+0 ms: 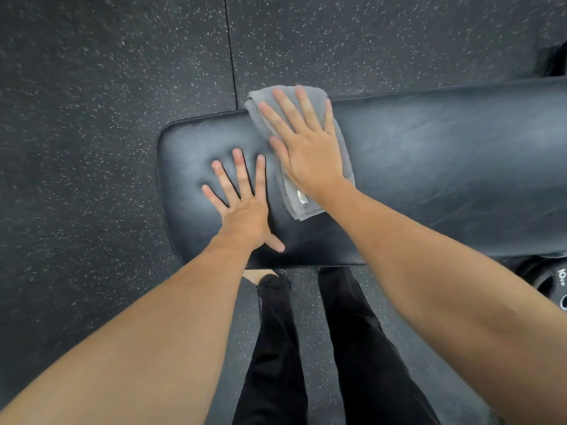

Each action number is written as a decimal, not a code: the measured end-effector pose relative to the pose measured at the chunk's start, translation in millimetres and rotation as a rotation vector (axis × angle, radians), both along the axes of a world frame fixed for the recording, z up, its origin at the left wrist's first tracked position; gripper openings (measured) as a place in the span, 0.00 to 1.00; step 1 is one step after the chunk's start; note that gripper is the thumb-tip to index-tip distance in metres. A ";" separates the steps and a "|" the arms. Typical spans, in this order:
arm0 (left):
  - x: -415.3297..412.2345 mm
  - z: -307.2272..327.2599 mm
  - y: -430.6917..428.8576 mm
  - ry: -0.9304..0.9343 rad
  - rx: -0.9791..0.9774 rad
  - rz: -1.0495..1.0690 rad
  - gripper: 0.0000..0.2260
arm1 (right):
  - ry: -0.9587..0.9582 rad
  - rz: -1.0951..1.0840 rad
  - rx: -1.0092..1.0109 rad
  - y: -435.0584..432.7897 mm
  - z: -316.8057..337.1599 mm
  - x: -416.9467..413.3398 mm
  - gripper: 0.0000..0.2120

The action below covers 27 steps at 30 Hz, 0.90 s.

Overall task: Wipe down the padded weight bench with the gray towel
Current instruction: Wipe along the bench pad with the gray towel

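Observation:
A black padded weight bench (429,167) runs from the middle of the view out to the right, its rounded end at the left. A folded gray towel (306,207) lies across the pad near that end, its far part hanging over the back edge. My right hand (303,145) lies flat on the towel with fingers spread, pressing it onto the pad. My left hand (242,204) rests flat on the bare pad just left of the towel, fingers apart, holding nothing.
Black speckled rubber floor (92,118) surrounds the bench, with a seam running up behind it. My legs in black trousers (306,348) stand at the bench's near edge. A black weight plate marked 10 (552,283) lies at the right edge, beneath the bench.

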<state>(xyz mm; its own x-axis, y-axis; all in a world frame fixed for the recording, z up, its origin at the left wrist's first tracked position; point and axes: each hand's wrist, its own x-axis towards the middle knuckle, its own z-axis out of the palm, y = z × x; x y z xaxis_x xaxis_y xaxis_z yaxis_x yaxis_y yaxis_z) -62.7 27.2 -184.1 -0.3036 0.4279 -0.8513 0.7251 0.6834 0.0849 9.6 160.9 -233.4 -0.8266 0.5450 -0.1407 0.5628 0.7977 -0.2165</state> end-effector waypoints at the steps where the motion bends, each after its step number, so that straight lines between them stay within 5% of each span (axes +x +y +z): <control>1: -0.5 1.0 0.5 -0.005 0.002 0.001 0.78 | -0.010 -0.043 0.000 12.0 1.2 10.0 0.24; 7: 0.4 2.8 1.5 -0.002 -0.021 -0.018 0.78 | -0.081 -0.407 -0.060 88.0 7.6 93.5 0.24; 13: 3.2 3.6 1.3 0.027 -0.026 -0.042 0.78 | -0.074 -0.380 -0.022 57.6 8.6 117.1 0.25; 20: 6.3 5.4 3.8 0.057 -0.046 -0.062 0.78 | -0.122 -0.326 -0.034 -78.5 6.5 197.3 0.26; 24: 6.3 5.8 2.5 0.051 -0.016 -0.060 0.78 | -0.096 -0.378 -0.042 -105.4 3.1 167.2 0.27; 27: 5.9 4.1 -0.5 0.055 0.001 -0.098 0.77 | -0.027 -0.181 -0.056 -126.2 4.4 113.3 0.27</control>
<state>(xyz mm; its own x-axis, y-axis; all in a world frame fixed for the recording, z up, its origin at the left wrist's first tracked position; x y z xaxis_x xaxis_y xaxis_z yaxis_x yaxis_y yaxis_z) -56.7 26.7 -180.0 -0.3070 0.4585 -0.8340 0.7918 0.6092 0.0435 122.9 34.7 -229.0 -0.7115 0.6748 -0.1958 0.7020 0.6703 -0.2406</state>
